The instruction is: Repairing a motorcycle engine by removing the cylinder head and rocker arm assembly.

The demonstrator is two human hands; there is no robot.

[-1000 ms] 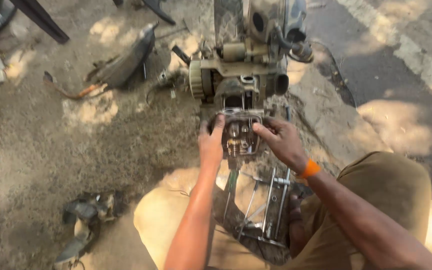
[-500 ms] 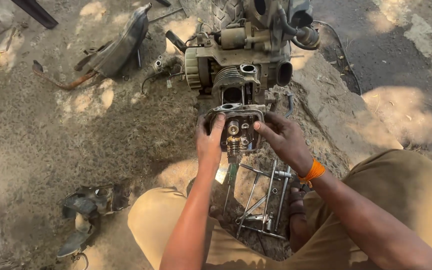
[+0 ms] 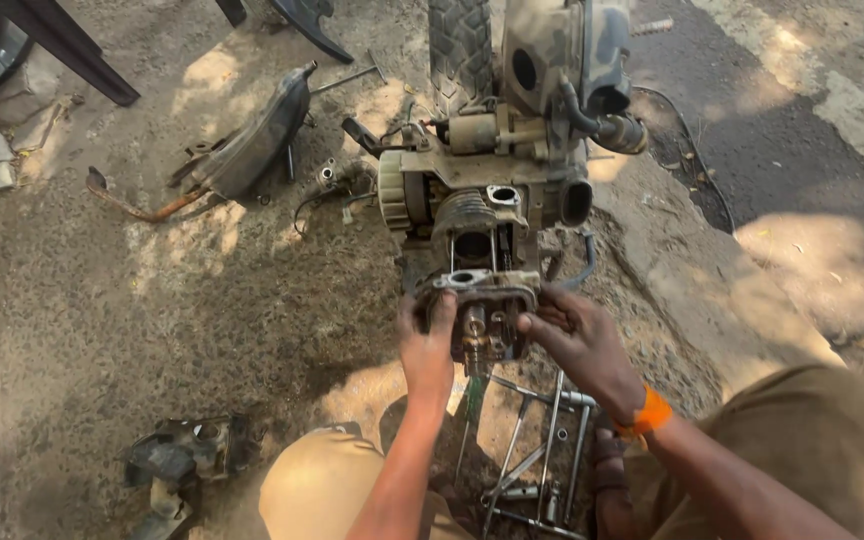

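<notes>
While both hands grip it, the cylinder head (image 3: 479, 315) sits at frame centre, just below the engine (image 3: 497, 190). Left hand (image 3: 426, 350) clasps its left edge; right hand (image 3: 580, 345) clasps its right.

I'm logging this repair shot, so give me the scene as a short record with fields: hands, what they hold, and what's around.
left hand: grips the left side of the engine head
right hand: grips its right side, orange wristband
engine head: greasy metal, held just in front of the engine block
engine block: on dirt ground, tyre behind
nearby: metal frame between the knees; dark cover far left; small dark part near left
</notes>
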